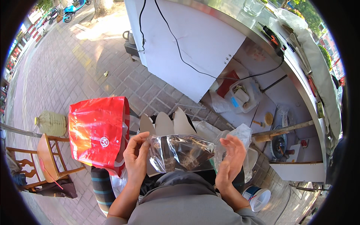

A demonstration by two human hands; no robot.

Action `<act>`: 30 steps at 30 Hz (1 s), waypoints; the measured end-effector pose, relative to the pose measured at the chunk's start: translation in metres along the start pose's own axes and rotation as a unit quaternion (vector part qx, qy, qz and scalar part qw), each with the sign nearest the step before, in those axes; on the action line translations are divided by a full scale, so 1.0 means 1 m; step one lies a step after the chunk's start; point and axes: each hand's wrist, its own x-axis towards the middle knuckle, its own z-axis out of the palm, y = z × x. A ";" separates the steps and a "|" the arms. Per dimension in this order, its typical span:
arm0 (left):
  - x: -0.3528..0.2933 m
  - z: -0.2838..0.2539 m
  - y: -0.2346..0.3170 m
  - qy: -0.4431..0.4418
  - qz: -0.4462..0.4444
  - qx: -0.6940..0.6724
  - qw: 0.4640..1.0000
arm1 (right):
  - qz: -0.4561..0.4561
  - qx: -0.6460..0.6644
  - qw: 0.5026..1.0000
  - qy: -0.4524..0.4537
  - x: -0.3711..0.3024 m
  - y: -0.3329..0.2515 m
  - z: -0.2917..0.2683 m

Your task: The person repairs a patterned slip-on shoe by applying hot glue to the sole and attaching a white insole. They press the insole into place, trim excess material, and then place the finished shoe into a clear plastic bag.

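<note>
A clear, shiny plastic bag (pixel 161 152) with dark brown, dried-looking clumps inside lies across my lap. At its left end, my left hand (pixel 135 153) pinches the edge between thumb and fingers. My right hand (pixel 230 157) is at the other end, palm turned toward the bag, with thumb and bent fingers apart against the loose plastic. Just beyond the bag stand several beige cardboard-like flaps (pixel 163 123) with rounded or pointed tops. Beside my left forearm is a large red shopping bag (pixel 95 131) with white print.
A white-panelled counter (pixel 187 45) stands ahead and right, with a black cable (pixel 180 56) hanging across it. Its open shelf holds a plastic tub (pixel 245 97) and a wooden stick (pixel 285 129). At left are a wooden chair (pixel 50 157) and a yellowish jug (pixel 52 123). A white bucket (pixel 258 198) sits low right.
</note>
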 end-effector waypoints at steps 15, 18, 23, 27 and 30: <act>-0.001 0.000 -0.001 0.019 0.027 -0.020 0.999 | 0.232 0.171 0.957 -0.024 0.016 -0.017 -0.018; -0.002 -0.002 -0.002 0.013 0.026 -0.018 0.999 | 0.241 0.165 0.956 -0.007 0.018 -0.018 -0.016; -0.004 -0.003 -0.003 0.034 0.027 -0.001 0.999 | 0.271 0.116 0.956 -0.008 0.016 -0.018 -0.013; -0.004 -0.003 -0.001 0.040 0.026 -0.007 0.999 | 0.161 0.075 0.983 -0.036 0.013 -0.016 -0.017; -0.006 -0.006 0.000 0.020 0.000 -0.002 1.000 | 0.033 0.041 0.998 -0.029 0.014 -0.011 -0.018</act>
